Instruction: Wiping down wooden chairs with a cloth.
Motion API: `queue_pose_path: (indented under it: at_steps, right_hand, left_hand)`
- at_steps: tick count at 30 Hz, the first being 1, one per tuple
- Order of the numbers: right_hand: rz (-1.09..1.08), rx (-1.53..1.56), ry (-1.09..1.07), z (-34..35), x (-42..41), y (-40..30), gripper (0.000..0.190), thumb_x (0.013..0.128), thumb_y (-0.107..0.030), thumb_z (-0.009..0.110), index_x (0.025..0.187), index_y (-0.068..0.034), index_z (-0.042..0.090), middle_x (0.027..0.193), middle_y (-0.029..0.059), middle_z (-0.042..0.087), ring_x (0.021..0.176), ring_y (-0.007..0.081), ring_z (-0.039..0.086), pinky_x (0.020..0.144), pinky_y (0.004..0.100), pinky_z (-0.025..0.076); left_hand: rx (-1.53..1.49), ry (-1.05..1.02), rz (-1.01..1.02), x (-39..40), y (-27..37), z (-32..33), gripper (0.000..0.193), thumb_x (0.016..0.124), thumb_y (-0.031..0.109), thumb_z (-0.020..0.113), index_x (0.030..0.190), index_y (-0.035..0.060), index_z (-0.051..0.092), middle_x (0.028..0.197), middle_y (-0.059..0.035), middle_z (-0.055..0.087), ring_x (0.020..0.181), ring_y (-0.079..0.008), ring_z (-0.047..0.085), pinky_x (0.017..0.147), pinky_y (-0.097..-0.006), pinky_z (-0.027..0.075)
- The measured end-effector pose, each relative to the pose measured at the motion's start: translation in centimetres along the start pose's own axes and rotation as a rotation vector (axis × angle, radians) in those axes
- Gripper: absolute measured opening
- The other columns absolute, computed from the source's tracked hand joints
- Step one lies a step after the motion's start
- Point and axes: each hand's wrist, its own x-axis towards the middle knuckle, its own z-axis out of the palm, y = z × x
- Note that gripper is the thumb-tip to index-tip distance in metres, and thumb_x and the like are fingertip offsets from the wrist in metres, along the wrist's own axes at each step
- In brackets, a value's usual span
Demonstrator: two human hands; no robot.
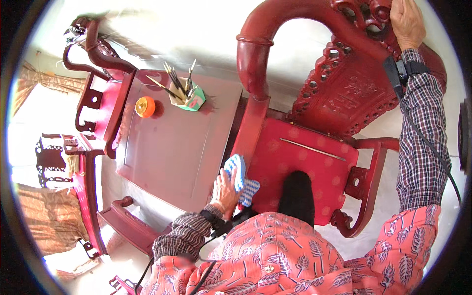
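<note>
My left hand point(225, 188) holds a blue-and-white striped cloth point(250, 191) against the near arm of a carved red wooden armchair point(258, 110). Part of the cloth stands up above the fingers, and part hangs over the edge of the red seat cushion point(265, 155). High at the right, my right hand point(407, 24) grips the top of the carved chair back point(346, 92); its fingertips are partly hidden. A thin stick point(313, 149) lies on the cushion. My dark-clothed knee point(298, 191) rests on the seat's front part.
Left of the chair stands a wooden side table point(173, 147). On it are a cut orange point(145, 107) and a green box point(193, 99) holding several dark, pointed sticks. Another red armchair point(107, 99) adjoins its far side. Cables point(424, 136) run along my right arm.
</note>
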Motion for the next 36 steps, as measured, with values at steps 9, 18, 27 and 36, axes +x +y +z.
queue_pose_path:
  at_steps: [9, 18, 27, 36]
  right_hand:
    - [-0.023, 0.055, -0.006, -0.7, 0.5, -0.2, 0.019, 0.084, -0.018, 0.045, 0.081, -0.002, 0.056, 0.084, 0.0162, 0.054, 0.08, 0.0366, 0.051, 0.071, 0.0438, 0.041]
    - [0.081, 0.233, -0.337, -8.5, -4.4, -5.8, 0.024, 0.075, -0.022, 0.055, 0.092, -0.007, 0.063, 0.094, 0.0146, 0.061, 0.085, 0.0352, 0.056, 0.079, 0.045, 0.045]
    - [0.636, 0.827, -1.095, -41.3, -31.8, -12.3, 0.017, 0.082, -0.019, 0.053, 0.091, -0.006, 0.059, 0.078, 0.0173, 0.061, 0.072, 0.0356, 0.06, 0.063, 0.0438, 0.048]
    - [1.904, 0.696, -0.924, -83.1, -51.1, -12.3, 0.027, 0.086, -0.019, 0.053, 0.104, 0.0, 0.059, 0.082, 0.0116, 0.065, 0.07, 0.0191, 0.063, 0.062, 0.0305, 0.05]
  left_hand:
    - [-0.217, -0.054, -0.076, -6.0, -1.2, 1.8, 0.093, 0.071, 0.031, 0.069, 0.143, 0.0089, 0.015, 0.139, -0.0346, 0.013, 0.123, -0.0497, 0.03, 0.1, -0.0498, 0.031]
    - [-0.25, 0.069, -0.134, -5.4, -0.8, 3.1, 0.079, 0.077, 0.039, 0.061, 0.14, 0.008, 0.024, 0.14, -0.0285, 0.02, 0.107, -0.0465, 0.048, 0.086, -0.0489, 0.044]
    - [-0.124, 0.351, -0.01, -5.9, -2.5, 5.2, 0.051, 0.083, 0.029, 0.059, 0.121, -0.002, 0.047, 0.133, -0.0274, 0.033, 0.124, -0.043, 0.032, 0.098, -0.0481, 0.034]
    - [-1.058, -0.316, -0.047, -14.4, 17.2, 13.9, 0.026, 0.085, 0.018, 0.056, 0.106, 0.0027, 0.057, 0.086, -0.0123, 0.065, 0.079, -0.0246, 0.065, 0.07, -0.0374, 0.052]
